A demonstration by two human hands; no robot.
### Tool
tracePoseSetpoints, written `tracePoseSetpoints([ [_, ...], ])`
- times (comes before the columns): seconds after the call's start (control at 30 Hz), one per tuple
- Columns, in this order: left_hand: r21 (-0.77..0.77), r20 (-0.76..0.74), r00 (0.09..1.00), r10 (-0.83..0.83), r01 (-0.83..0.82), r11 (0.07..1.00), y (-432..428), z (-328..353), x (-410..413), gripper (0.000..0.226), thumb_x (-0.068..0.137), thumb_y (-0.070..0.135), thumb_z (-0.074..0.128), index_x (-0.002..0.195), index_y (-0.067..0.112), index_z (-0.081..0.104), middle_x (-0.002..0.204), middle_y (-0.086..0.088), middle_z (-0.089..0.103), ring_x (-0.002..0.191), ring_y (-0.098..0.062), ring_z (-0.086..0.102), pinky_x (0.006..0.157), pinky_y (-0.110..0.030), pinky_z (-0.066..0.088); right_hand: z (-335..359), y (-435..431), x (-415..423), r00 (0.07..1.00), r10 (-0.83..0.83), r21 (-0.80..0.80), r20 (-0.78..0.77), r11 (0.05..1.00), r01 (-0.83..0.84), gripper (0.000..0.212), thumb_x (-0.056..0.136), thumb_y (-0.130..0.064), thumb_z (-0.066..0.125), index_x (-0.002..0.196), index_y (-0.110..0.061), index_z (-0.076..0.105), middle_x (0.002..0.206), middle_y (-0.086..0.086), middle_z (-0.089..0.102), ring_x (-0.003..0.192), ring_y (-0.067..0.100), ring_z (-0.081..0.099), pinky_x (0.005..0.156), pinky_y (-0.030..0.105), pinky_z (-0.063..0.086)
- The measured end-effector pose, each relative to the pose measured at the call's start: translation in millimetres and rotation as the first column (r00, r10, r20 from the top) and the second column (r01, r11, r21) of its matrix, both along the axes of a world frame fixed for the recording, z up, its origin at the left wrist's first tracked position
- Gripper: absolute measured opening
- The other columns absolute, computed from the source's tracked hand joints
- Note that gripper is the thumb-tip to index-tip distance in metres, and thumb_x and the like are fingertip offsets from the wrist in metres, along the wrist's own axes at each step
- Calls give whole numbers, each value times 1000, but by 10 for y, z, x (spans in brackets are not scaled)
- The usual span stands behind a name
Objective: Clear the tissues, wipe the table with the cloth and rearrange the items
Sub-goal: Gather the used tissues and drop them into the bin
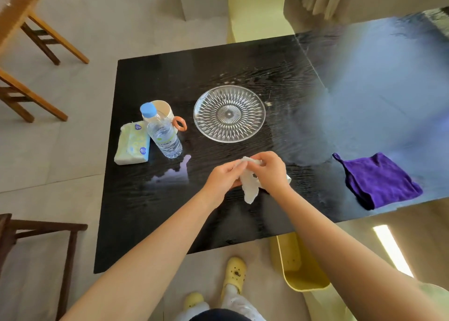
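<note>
Hanging crumpled over the table's (pixel 145 211) near edge, the tissue (pixel 250 187) is pinched in both grips, left hand (pixel 222 177) and right hand (pixel 269 170) closed on it. The yellow bin (pixel 303 272) sits below that edge, toward the right hand; the purple cloth (pixel 379 180) lies at the right edge.

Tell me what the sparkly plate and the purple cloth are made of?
The plate looks like clear glass or maybe hard plastic: see-through, shiny, with a cut petal pattern. The purple cloth looks like soft, fuzzy microfibre, matte and folded, with a hanging loop.
</note>
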State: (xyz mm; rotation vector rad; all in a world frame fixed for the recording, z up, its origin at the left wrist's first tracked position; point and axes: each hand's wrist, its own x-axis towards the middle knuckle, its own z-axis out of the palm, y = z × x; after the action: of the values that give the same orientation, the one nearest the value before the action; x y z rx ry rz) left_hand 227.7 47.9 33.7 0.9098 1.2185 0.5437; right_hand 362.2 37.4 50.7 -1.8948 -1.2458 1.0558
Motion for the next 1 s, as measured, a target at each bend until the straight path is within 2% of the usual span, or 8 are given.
tracePoseSetpoints([
  [0.13, 79, -85, 996, -10, 17, 997, 44, 83, 164, 22, 89, 12, 60, 110, 16, 67, 111, -8, 69, 106, -22, 65, 92, -38, 54, 55, 41, 180, 996, -62, -76, -69, 995, 56, 22, 83, -29, 67, 83, -7, 70, 67, -8, 55, 64, 8, 52, 55, 17, 38],
  [0.27, 81, -198, 980, 25, -9, 997, 127, 140, 324, 13, 87, 13, 62, 84, 25, 66, 98, -8, 71, 99, -27, 67, 90, -45, 55, 88, 55, 409, 993, -43, -81, -108, 996, 34, 39, 93, -38, 51, 73, -8, 65, 66, -2, 56, 68, 14, 51, 60, 25, 38],
  [0.4, 81, -232, 972, 34, -15, 997, 166, 172, 395, 12, 82, 13, 65, 92, 18, 68, 99, -11, 71, 98, -29, 68, 88, -46, 55, -112, 64, 676, 976, -21, -140, 217, 989, 53, 40, 95, -43, 38, 74, -16, 58, 81, 14, 61, 97, 37, 56, 79, 41, 42],
  [0.47, 80, -235, 971, 41, -23, 997, 156, 174, 393, 13, 82, 12, 65, 93, 17, 68, 96, -9, 71, 95, -26, 68, 88, -44, 55, -250, 35, 705, 926, 94, -306, 365, 952, 23, 33, 92, -48, 44, 102, -20, 60, 108, 16, 59, 117, 38, 47, 91, 45, 40],
  [0.53, 86, -243, 969, 44, -24, 996, 135, 168, 374, 11, 83, 11, 64, 89, 19, 67, 92, -6, 70, 92, -24, 67, 87, -43, 56, -408, -6, 658, 890, 203, -442, 408, 897, -1, 55, 88, -48, 53, 129, -12, 47, 131, 14, 50, 126, 35, 40, 99, 45, 39],
  [0.67, 91, -251, 967, 49, -27, 996, 105, 189, 312, 12, 84, 12, 64, 91, 22, 64, 89, 0, 68, 91, -20, 67, 84, -37, 56, -609, -91, 525, 877, 219, -465, 427, 885, 6, 63, 80, -43, 65, 128, -8, 45, 132, 14, 46, 124, 33, 42, 97, 42, 41],
  [0.83, 95, -222, 975, 21, 0, 995, 79, 242, 215, 13, 85, 10, 64, 97, 14, 67, 91, -4, 68, 89, -21, 65, 85, -40, 54, -593, -133, 580, 963, 85, -509, 256, 859, 59, 58, 75, -41, 69, 119, -7, 53, 125, 14, 50, 115, 31, 50, 85, 36, 44],
  [1.0, 116, -195, 981, 20, 3, 993, 100, 391, 214, 6, 84, 13, 67, 86, 18, 66, 89, -5, 69, 91, -23, 65, 89, -43, 53, -336, -137, 746, 964, -261, -310, -44, 921, 235, 43, 77, -33, 70, 109, -7, 58, 112, 13, 66, 100, 28, 64, 89, 46, 54],
])
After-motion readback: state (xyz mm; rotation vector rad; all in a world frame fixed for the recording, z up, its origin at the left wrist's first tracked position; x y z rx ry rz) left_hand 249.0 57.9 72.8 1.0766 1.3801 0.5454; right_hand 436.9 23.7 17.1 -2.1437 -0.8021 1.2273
